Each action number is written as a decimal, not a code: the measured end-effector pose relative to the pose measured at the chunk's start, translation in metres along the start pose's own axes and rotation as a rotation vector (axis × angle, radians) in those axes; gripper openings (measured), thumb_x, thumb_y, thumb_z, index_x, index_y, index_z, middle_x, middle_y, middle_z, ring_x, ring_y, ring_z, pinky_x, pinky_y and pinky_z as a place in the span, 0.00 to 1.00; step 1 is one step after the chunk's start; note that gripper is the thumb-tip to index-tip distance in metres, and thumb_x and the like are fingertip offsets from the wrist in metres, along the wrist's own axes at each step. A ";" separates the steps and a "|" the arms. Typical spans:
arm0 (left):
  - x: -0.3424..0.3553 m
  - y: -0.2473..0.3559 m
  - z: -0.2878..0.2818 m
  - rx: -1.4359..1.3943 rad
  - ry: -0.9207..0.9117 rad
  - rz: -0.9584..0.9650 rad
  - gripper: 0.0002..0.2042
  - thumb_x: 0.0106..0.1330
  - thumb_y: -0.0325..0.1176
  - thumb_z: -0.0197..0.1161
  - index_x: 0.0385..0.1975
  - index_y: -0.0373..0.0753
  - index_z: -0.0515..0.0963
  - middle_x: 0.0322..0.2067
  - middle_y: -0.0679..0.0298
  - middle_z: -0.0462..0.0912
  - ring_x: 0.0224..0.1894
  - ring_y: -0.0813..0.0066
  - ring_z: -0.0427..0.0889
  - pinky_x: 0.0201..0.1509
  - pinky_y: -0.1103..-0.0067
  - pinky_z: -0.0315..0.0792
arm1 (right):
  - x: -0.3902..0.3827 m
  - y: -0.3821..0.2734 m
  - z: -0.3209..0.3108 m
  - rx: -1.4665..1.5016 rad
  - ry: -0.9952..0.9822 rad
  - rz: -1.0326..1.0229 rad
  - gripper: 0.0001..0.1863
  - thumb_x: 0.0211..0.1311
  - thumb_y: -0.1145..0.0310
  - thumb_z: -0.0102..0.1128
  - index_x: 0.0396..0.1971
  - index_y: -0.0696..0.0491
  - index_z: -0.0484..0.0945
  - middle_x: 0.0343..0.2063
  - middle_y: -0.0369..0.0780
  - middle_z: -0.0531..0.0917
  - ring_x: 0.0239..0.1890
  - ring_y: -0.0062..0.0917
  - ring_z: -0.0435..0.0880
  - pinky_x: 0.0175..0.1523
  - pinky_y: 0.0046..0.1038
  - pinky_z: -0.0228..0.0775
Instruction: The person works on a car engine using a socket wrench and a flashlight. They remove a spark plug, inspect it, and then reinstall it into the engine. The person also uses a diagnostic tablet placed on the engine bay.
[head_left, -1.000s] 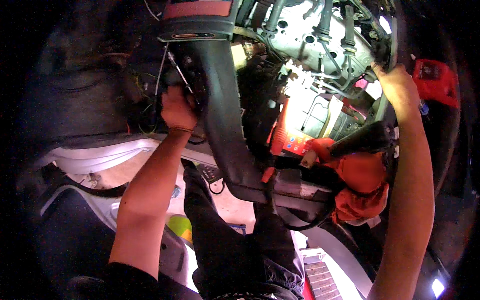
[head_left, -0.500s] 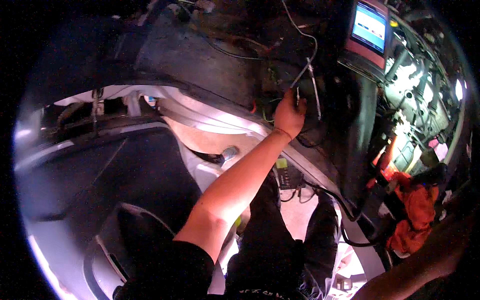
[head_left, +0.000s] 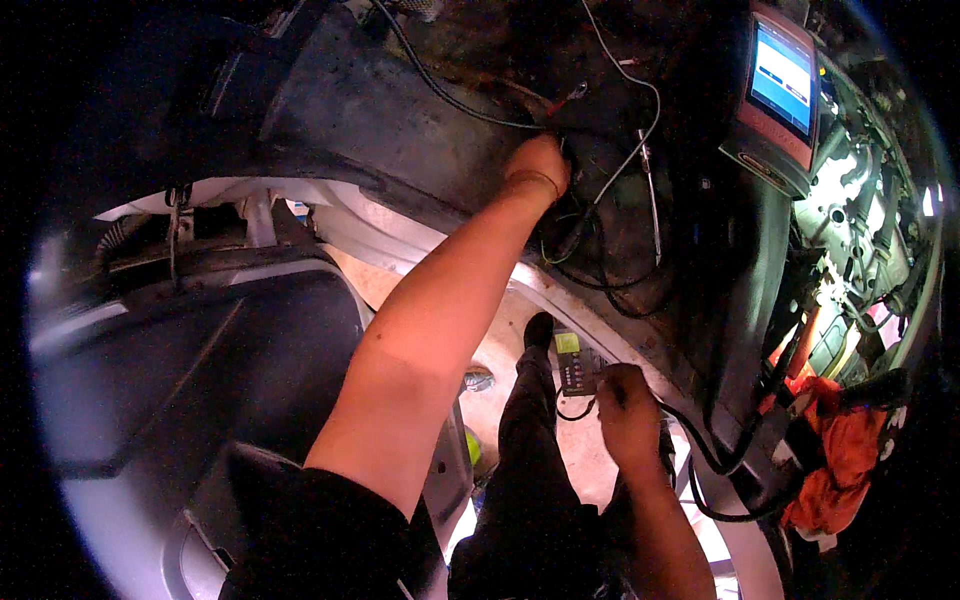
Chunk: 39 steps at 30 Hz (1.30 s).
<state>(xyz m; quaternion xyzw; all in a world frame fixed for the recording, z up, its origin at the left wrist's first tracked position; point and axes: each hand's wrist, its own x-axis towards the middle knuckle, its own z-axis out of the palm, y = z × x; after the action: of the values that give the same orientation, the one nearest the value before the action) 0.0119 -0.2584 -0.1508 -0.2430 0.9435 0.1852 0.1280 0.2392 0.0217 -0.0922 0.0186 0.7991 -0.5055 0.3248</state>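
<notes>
My left hand [head_left: 540, 168] is closed at the dark panel of the engine bay, where a black cable [head_left: 470, 118] runs up to it. The fingers are mostly hidden, so what they hold does not show. A red-tipped wire end [head_left: 572, 95] lies just beyond. To the right, a thin grey cable [head_left: 652, 105] leads down to a dark plug, beside a slim metal rod [head_left: 650, 190]. Lower down, my right hand [head_left: 630, 410] is closed around a thick black cable [head_left: 700, 450], next to a small dark box [head_left: 575, 372] with a yellow-green patch and buttons.
A red-cased handheld tester [head_left: 775, 95] with a lit screen stands upper right. Brightly lit engine parts [head_left: 845, 215] lie beyond it. An orange-red cloth [head_left: 835, 450] hangs at the right. Dark bodywork [head_left: 200, 370] fills the left side.
My left hand has moved left and farther away, leaving the thin grey cable and dark plug. My right hand has come in beside the small box. The view has shifted slightly.
</notes>
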 end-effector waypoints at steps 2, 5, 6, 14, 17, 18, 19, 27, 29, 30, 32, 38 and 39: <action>-0.008 0.000 0.002 -0.017 0.046 -0.013 0.18 0.60 0.32 0.63 0.51 0.36 0.76 0.50 0.48 0.81 0.52 0.48 0.80 0.55 0.60 0.75 | 0.019 -0.003 -0.003 -0.055 0.049 0.063 0.13 0.63 0.73 0.57 0.47 0.58 0.76 0.32 0.46 0.84 0.29 0.30 0.85 0.36 0.31 0.75; -0.046 0.003 0.006 -0.083 0.240 -0.050 0.21 0.61 0.32 0.62 0.56 0.38 0.72 0.50 0.46 0.80 0.51 0.44 0.80 0.55 0.59 0.74 | 0.072 -0.027 -0.004 -0.250 0.270 -0.166 0.20 0.63 0.68 0.60 0.54 0.57 0.73 0.39 0.53 0.85 0.40 0.45 0.86 0.43 0.38 0.77; -0.068 0.007 0.010 -0.126 0.358 -0.042 0.24 0.63 0.33 0.62 0.60 0.39 0.69 0.51 0.43 0.78 0.51 0.40 0.78 0.57 0.59 0.73 | 0.097 -0.035 -0.002 -0.264 0.303 -0.112 0.23 0.62 0.66 0.61 0.56 0.57 0.73 0.41 0.54 0.84 0.43 0.48 0.85 0.46 0.39 0.78; -0.227 0.023 0.067 -0.698 0.292 -0.069 0.18 0.62 0.25 0.57 0.53 0.35 0.71 0.41 0.49 0.80 0.41 0.51 0.81 0.43 0.66 0.76 | 0.208 -0.040 0.014 -0.618 0.377 0.382 0.20 0.64 0.54 0.61 0.47 0.55 0.80 0.38 0.49 0.86 0.41 0.44 0.87 0.44 0.44 0.81; -0.227 0.021 0.066 -0.673 0.363 -0.056 0.14 0.65 0.28 0.55 0.50 0.35 0.73 0.34 0.52 0.81 0.35 0.56 0.82 0.39 0.68 0.76 | 0.191 -0.055 0.004 -0.498 0.364 0.251 0.23 0.60 0.48 0.64 0.39 0.55 0.84 0.38 0.50 0.86 0.40 0.46 0.87 0.44 0.46 0.80; -0.216 0.020 0.060 -0.713 0.451 0.059 0.12 0.67 0.29 0.54 0.48 0.34 0.74 0.32 0.53 0.81 0.33 0.62 0.82 0.39 0.70 0.75 | 0.179 -0.062 0.000 -0.411 0.339 0.259 0.25 0.58 0.46 0.65 0.37 0.56 0.84 0.37 0.51 0.86 0.39 0.47 0.87 0.44 0.46 0.80; -0.210 0.021 0.052 -0.832 0.427 -0.032 0.11 0.67 0.28 0.54 0.47 0.34 0.75 0.32 0.54 0.81 0.33 0.69 0.81 0.40 0.72 0.74 | 0.166 -0.073 -0.002 -0.310 0.326 0.211 0.27 0.57 0.44 0.66 0.35 0.57 0.84 0.36 0.52 0.86 0.39 0.49 0.86 0.43 0.46 0.79; -0.179 0.082 -0.045 -1.092 0.266 0.035 0.10 0.71 0.28 0.57 0.49 0.38 0.76 0.35 0.67 0.81 0.33 0.84 0.75 0.37 0.85 0.71 | -0.045 -0.111 -0.085 0.216 0.205 -0.303 0.13 0.61 0.67 0.65 0.41 0.60 0.76 0.30 0.51 0.82 0.31 0.40 0.85 0.36 0.33 0.75; -0.189 0.122 -0.057 -0.961 0.293 0.281 0.10 0.70 0.28 0.57 0.49 0.38 0.77 0.36 0.68 0.81 0.36 0.84 0.76 0.40 0.85 0.72 | -0.091 -0.128 -0.141 0.262 0.428 -0.400 0.17 0.60 0.68 0.66 0.44 0.63 0.77 0.36 0.47 0.84 0.35 0.31 0.84 0.41 0.30 0.75; -0.193 0.145 -0.060 -0.899 0.244 0.318 0.10 0.69 0.28 0.58 0.49 0.39 0.77 0.37 0.67 0.81 0.36 0.82 0.77 0.40 0.84 0.72 | -0.100 -0.136 -0.178 0.215 0.526 -0.296 0.19 0.61 0.63 0.64 0.44 0.63 0.77 0.35 0.44 0.83 0.34 0.27 0.82 0.39 0.28 0.74; -0.193 0.189 -0.063 -0.817 0.211 0.650 0.12 0.67 0.27 0.59 0.49 0.37 0.77 0.38 0.60 0.82 0.37 0.75 0.81 0.44 0.79 0.75 | -0.105 -0.157 -0.252 0.051 0.742 -0.165 0.17 0.66 0.62 0.56 0.43 0.61 0.77 0.31 0.39 0.80 0.32 0.21 0.79 0.35 0.23 0.70; -0.104 0.297 -0.021 -0.509 -0.090 0.927 0.08 0.62 0.33 0.61 0.35 0.35 0.79 0.31 0.50 0.82 0.35 0.49 0.81 0.40 0.63 0.75 | 0.014 -0.152 -0.398 -0.226 0.163 0.061 0.12 0.62 0.60 0.58 0.29 0.55 0.80 0.18 0.34 0.73 0.17 0.18 0.69 0.21 0.24 0.59; -0.086 0.310 -0.008 -0.488 -0.037 1.122 0.09 0.64 0.35 0.60 0.33 0.35 0.79 0.31 0.49 0.82 0.34 0.49 0.81 0.40 0.66 0.76 | 0.042 -0.137 -0.401 -0.071 0.074 0.285 0.17 0.61 0.54 0.59 0.23 0.53 0.77 0.12 0.30 0.68 0.11 0.13 0.59 0.17 0.25 0.47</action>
<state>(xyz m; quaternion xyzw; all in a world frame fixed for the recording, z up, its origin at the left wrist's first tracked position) -0.0735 0.0253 -0.0259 0.2718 0.8557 0.4392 -0.0319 -0.0441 0.2716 0.1053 0.1389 0.8172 -0.4249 0.3639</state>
